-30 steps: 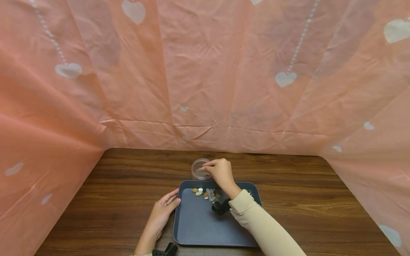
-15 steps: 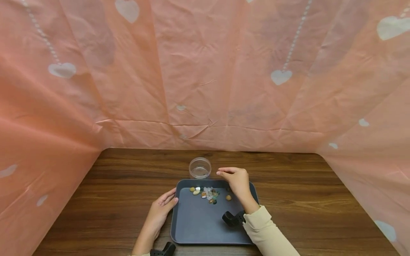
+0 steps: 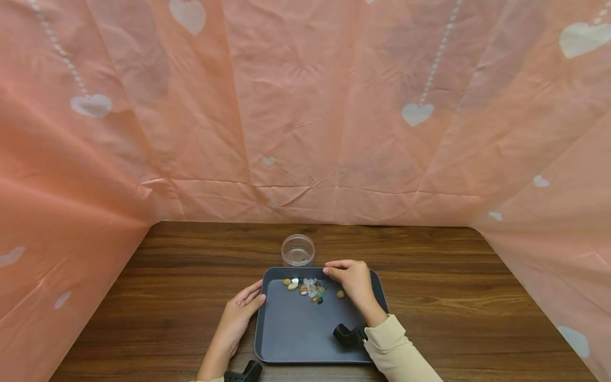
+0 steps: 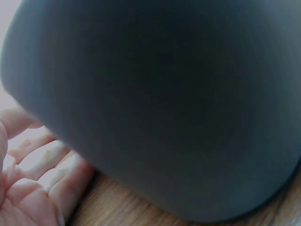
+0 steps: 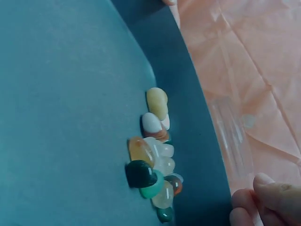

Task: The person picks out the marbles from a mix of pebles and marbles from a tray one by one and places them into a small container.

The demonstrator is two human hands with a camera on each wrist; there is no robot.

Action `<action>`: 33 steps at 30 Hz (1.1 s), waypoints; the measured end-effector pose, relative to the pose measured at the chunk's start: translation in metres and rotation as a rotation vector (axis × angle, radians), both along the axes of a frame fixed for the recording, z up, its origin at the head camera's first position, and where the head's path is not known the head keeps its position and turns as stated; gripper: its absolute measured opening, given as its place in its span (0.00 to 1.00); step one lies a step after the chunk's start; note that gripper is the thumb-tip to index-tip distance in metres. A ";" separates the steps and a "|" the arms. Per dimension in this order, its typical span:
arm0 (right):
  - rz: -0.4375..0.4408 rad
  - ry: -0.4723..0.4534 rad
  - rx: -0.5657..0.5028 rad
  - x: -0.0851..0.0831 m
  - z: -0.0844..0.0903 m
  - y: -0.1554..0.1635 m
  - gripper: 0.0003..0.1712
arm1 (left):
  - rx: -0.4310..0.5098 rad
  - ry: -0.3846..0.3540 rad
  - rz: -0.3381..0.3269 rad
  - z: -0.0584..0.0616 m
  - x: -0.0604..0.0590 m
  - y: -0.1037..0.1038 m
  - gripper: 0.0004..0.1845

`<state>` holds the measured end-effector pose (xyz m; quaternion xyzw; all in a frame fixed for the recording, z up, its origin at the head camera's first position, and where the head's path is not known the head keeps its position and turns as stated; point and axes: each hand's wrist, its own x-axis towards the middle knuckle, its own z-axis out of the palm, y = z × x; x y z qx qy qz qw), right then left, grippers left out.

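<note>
A dark grey tray (image 3: 305,334) lies on the wooden table. My left hand (image 3: 240,318) holds its left edge, thumb at the rim; in the left wrist view, the fingers (image 4: 44,165) reach against the tray's underside. Several polished stones (image 3: 310,288) in white, yellow, orange and green cluster by the far wall. One brown stone (image 3: 340,294) lies apart, to their right. Above the tray's far rim is my right hand (image 3: 355,281), thumb and fingertips close together, with no stone visible between them. Behind the tray stands a clear round jar (image 3: 298,250), with a small dark speck at its bottom.
Pink cloth (image 3: 305,132) with white hearts hangs around the back and sides of the wooden table (image 3: 458,297). Each wrist wears a black camera mount, the right mount (image 3: 349,336) hanging over the tray.
My right hand has left the jar, moving right, then lower toward the tray's far rim. The brown stone has come into sight. My left hand keeps its place at the tray.
</note>
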<state>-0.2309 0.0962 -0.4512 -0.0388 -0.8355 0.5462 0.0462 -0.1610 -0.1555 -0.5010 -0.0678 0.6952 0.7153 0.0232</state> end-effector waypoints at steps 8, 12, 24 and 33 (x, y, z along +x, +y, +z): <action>0.058 -0.083 0.026 0.000 -0.009 -0.003 0.05 | 0.002 0.004 -0.001 -0.001 -0.001 0.001 0.25; 0.081 -0.074 0.065 -0.001 -0.014 -0.004 0.04 | -0.003 0.003 0.000 0.000 0.000 0.001 0.25; 0.125 0.027 0.271 -0.002 -0.020 -0.007 0.04 | -0.015 -0.005 0.005 -0.001 0.000 -0.001 0.25; 0.173 0.098 0.374 -0.001 -0.020 -0.009 0.05 | -0.011 -0.009 0.001 -0.002 0.000 -0.001 0.25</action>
